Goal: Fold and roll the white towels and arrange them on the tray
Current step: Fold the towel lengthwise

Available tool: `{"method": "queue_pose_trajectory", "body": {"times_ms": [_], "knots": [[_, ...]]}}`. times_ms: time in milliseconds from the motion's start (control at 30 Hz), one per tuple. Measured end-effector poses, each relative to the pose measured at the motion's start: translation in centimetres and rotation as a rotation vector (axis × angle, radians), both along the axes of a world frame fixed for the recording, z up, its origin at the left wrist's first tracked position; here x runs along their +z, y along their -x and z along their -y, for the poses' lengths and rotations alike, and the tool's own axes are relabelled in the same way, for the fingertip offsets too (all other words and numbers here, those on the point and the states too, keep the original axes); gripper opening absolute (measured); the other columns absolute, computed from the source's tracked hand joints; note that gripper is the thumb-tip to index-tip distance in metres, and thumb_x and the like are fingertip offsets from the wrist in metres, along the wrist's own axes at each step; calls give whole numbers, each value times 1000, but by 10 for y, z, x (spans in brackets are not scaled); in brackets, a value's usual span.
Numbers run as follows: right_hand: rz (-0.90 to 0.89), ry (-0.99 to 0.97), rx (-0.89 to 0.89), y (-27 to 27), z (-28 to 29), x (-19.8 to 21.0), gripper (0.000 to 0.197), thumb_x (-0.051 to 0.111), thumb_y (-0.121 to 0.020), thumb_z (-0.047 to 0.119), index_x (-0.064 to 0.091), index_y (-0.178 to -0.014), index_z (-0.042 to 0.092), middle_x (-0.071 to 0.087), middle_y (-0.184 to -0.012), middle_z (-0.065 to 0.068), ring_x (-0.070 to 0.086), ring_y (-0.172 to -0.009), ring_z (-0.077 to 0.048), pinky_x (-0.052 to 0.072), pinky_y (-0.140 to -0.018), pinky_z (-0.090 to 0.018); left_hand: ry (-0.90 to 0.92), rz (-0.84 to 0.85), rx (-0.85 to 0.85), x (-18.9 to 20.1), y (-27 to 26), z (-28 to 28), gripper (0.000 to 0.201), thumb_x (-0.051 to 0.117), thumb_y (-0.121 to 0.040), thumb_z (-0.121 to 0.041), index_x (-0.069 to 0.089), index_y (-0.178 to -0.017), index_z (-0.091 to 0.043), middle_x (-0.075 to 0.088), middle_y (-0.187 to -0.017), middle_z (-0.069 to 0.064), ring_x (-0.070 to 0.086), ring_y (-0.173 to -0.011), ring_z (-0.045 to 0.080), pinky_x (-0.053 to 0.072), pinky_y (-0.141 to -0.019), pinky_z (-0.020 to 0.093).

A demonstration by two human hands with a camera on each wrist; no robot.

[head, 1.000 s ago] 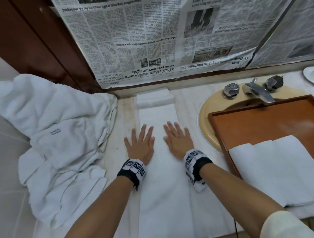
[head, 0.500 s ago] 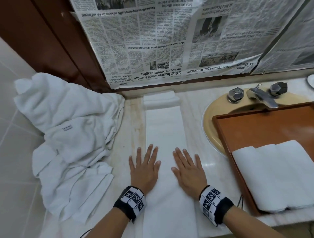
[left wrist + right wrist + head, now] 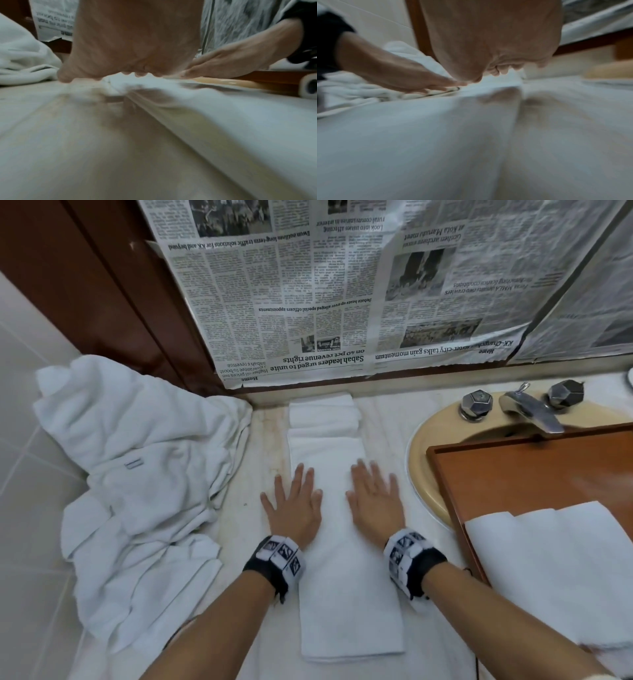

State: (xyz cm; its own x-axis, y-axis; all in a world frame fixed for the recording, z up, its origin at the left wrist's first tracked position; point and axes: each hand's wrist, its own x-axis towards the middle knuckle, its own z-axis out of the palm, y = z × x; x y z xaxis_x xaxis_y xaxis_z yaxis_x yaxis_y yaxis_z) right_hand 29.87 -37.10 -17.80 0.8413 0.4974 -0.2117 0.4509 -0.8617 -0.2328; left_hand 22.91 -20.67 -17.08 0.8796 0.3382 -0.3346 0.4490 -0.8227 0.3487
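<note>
Pressing flat: both hands lie palm-down on a long folded towel (image 3: 346, 559) that runs front to back on the counter (image 3: 260, 440).

Left hand (image 3: 296, 508): fingers straight and spread wide, covering the towel's left edge, thumb out over bare counter. Left wrist view shows the palm (image 3: 135, 40) low over the towel edge (image 3: 223, 108), fingertips down on cloth; picture is blurred.

Right hand (image 3: 375, 501): fingers straight, spread, on the towel's right edge, outer fingers reaching past it onto the counter. Right wrist view shows the same flat palm (image 3: 491, 40) above white cloth (image 3: 419, 135); also blurred.

Neither hand grips anything.

Towel's far end is turned into a small roll (image 3: 323, 414) just short of the wall; near end sits by the counter's front edge.

Tray (image 3: 534, 474): brown wood, to the right, resting over the sink (image 3: 428, 446). Rolled towels (image 3: 561, 563) lie side by side in its near part.

Pile (image 3: 137, 484) of loose white towels heaped at the left, touching the counter's left side.

Tap (image 3: 531, 412) with two faceted knobs behind the tray. Newspaper (image 3: 342, 289) hangs upside down across the wall behind.

Black bands with white markers on both wrists.
</note>
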Motion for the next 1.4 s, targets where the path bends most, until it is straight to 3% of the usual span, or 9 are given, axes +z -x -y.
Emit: {"method": "queue_pose_trajectory", "body": {"times_ms": [167,367,567,633,867,1033,1167,1267,1400], "knots": [[-40,6,164,41,-4,-10,64,-2,-98,46,0,-158,23,-9,-163,9,-7,-152,-17,-9,-119,-45,-52,-13,-79,-12,36,29,66,-14,-90,-55,-11,-155,-43,-24,-158,-26,-15,-153,23,-5,-118,62],[-91,78,56,19,28,-11,60,-4,-101,47,-13,-156,27,-22,-159,16,-15,-150,-14,-7,-120,-46,-109,-24,80,-16,55,9,55,6,-102,-56,-10,-154,-48,-15,-162,-23,-14,-153,20,-7,-119,60],[-40,12,153,74,39,-7,58,17,-102,38,36,-152,15,31,-159,1,30,-147,-24,23,-118,-52,-28,93,-10,-5,87,36,59,-2,-97,-58,-8,-154,-48,-17,-161,-27,-14,-151,13,-5,-120,56],[-76,11,175,93,32,-10,57,15,-104,40,43,-148,17,40,-154,3,38,-142,-22,20,-113,-50,-48,83,-89,-12,95,56,60,-7,-95,-57,-11,-154,-48,-21,-160,-28,-18,-151,14,-4,-120,55],[-81,65,27,84,62,-12,61,-6,-98,46,-13,-156,27,-21,-160,15,-16,-150,-11,-11,-120,-46,-107,-33,47,-16,112,31,52,-1,-102,-53,-15,-152,-50,-22,-159,-26,-16,-152,19,-5,-120,59],[-34,6,24,115,57,-2,63,4,-100,41,6,-158,19,-2,-164,7,-2,-152,-17,-7,-119,-46,-41,11,21,-1,120,40,54,14,-106,-45,-12,-153,-49,-20,-161,-24,-15,-152,23,-5,-118,59],[-87,21,96,153,38,-11,57,13,-105,40,27,-155,18,24,-161,4,25,-148,-19,11,-115,-47,-18,17,-139,-8,127,67,56,-4,-99,-50,-12,-154,-46,-26,-158,-26,-21,-151,22,-14,-117,56],[-64,15,75,149,46,-12,64,-6,-99,48,3,-158,23,-4,-163,10,-1,-152,-12,-6,-120,-40,-60,1,-134,-14,136,59,63,-15,-91,-57,-14,-153,-47,-25,-157,-27,-20,-151,20,-16,-116,52],[-72,48,-57,144,70,-11,75,-19,-87,54,-12,-156,25,-21,-160,13,-14,-150,-10,-10,-120,-41,-66,-7,-35,-15,154,31,54,4,-104,-52,-14,-154,-46,-20,-161,-25,-20,-151,19,-11,-119,56]]}}
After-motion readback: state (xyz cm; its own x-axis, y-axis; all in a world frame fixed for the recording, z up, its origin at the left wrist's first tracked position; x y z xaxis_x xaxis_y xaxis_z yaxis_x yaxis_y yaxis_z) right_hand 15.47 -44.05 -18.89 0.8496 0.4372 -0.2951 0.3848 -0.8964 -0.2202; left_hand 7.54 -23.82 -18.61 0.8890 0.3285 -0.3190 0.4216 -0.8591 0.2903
